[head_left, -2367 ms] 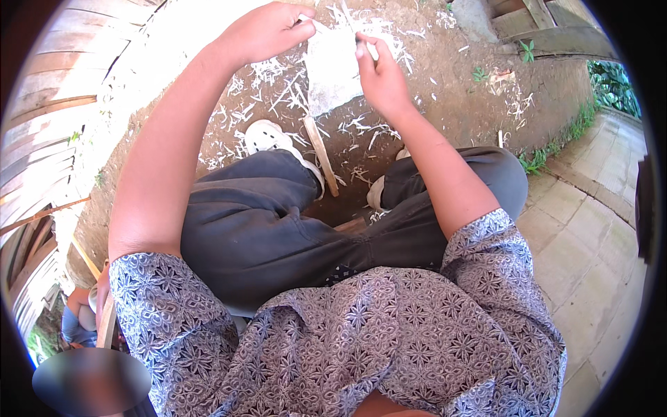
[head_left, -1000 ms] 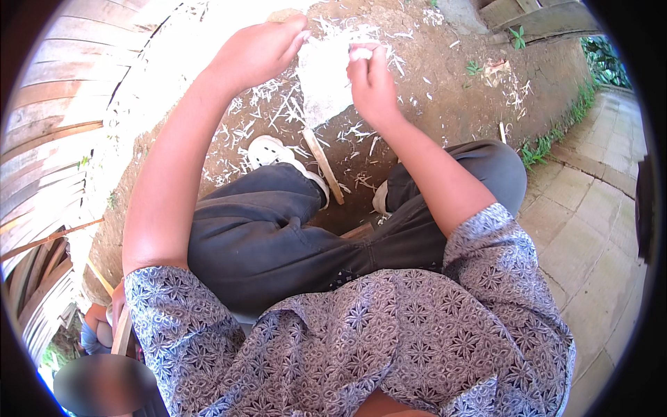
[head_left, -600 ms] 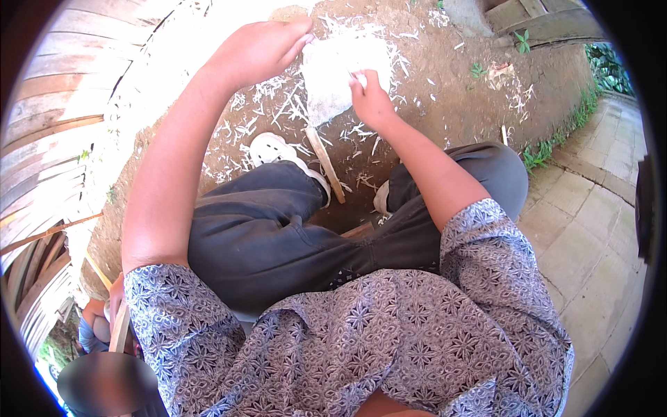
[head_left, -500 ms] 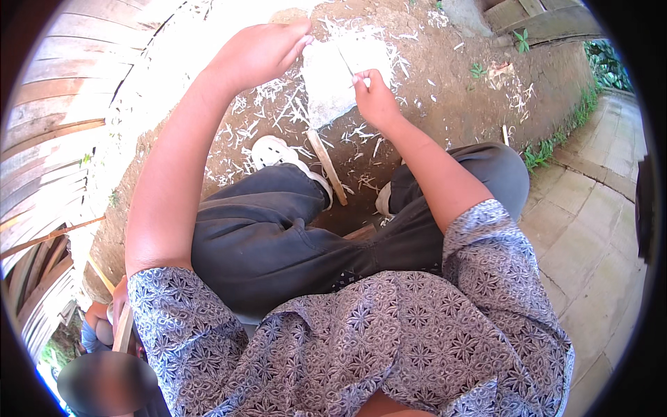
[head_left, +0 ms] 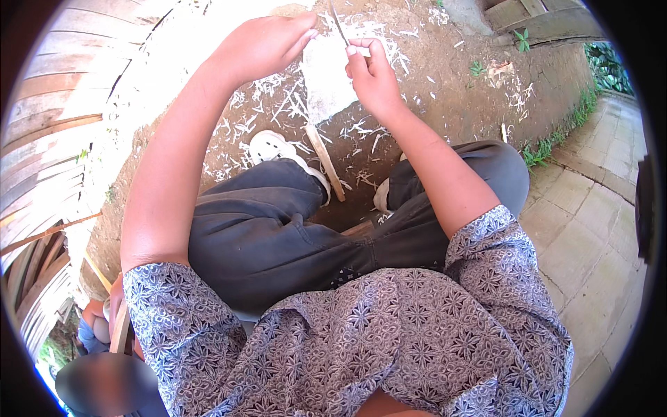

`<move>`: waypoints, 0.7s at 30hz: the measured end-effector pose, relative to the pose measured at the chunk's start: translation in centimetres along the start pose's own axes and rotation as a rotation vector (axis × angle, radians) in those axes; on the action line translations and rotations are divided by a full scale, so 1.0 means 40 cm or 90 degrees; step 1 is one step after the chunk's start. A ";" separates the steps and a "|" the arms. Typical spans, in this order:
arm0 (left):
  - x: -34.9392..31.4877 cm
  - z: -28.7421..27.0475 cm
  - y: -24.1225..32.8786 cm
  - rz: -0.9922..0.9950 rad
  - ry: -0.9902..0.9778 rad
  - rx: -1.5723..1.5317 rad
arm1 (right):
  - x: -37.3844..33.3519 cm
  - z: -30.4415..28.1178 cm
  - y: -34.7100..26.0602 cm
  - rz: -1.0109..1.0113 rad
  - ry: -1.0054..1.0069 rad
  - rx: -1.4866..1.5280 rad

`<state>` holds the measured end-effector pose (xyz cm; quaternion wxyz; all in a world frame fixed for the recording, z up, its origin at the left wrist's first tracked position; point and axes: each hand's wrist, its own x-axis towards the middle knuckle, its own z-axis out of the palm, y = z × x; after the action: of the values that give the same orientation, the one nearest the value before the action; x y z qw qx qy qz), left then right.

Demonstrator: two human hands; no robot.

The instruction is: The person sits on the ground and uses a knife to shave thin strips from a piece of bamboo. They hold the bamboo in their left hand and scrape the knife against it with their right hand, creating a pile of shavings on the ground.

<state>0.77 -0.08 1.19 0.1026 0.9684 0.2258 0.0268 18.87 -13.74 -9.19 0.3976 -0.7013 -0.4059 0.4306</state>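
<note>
My right hand (head_left: pixel 375 73) pinches a narrow, dark, blade-like strip (head_left: pixel 338 22) between thumb and fingers. The strip points up and slightly left, reaching the top edge of the view. To its left, my left hand (head_left: pixel 271 43) is closed with its fingertips together. Glare washes out that spot, and I cannot make out what they hold. The hands are a short way apart. Below them, a pale, flat-looking piece (head_left: pixel 326 97) lies on the ground, its upper part bleached by sunlight. Thin, light shavings (head_left: pixel 281 94) are scattered around it.
A wooden stick (head_left: pixel 324 163) lies between my white clogs (head_left: pixel 274 148). Slatted wood (head_left: pixel 76 69) stands at left, and paving (head_left: pixel 577 215) runs along the right. Another person's arm (head_left: pixel 117 306) and a piece of wood (head_left: pixel 120 330) show at lower left.
My right hand has moved slightly up and left, raising the strip, which now shows broader. My left hand has barely shifted and stays closed.
</note>
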 end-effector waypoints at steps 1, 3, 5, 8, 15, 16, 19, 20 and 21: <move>-0.001 0.005 0.002 -0.004 -0.010 -0.004 | -0.003 0.003 0.010 -0.015 0.004 -0.003; 0.009 0.016 0.008 -0.003 -0.027 -0.012 | 0.003 -0.002 0.094 0.009 0.010 -0.079; 0.034 0.020 0.016 0.007 -0.028 -0.013 | 0.032 -0.035 0.280 0.090 0.022 -0.219; 0.005 0.004 -0.003 -0.001 -0.023 -0.018 | 0.021 -0.009 0.166 0.120 0.003 -0.217; -0.008 -0.006 0.002 0.008 -0.096 -0.030 | 0.006 -0.016 0.085 0.125 -0.003 -0.126; -0.007 -0.001 0.004 -0.004 -0.108 -0.010 | 0.006 -0.015 0.087 0.113 -0.003 -0.144; -0.009 0.027 0.017 -0.037 -0.145 0.041 | 0.009 -0.012 0.109 0.090 -0.010 -0.159; -0.012 0.041 0.023 -0.047 -0.161 0.053 | 0.017 -0.009 0.123 0.089 -0.018 -0.136; -0.009 0.045 0.033 -0.058 -0.174 0.063 | 0.026 -0.011 0.135 0.087 -0.027 -0.116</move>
<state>1.18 -1.73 -0.31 0.0857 0.9555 0.2548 -0.1211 20.81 -14.79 -14.24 0.2933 -0.7513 -0.4029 0.4327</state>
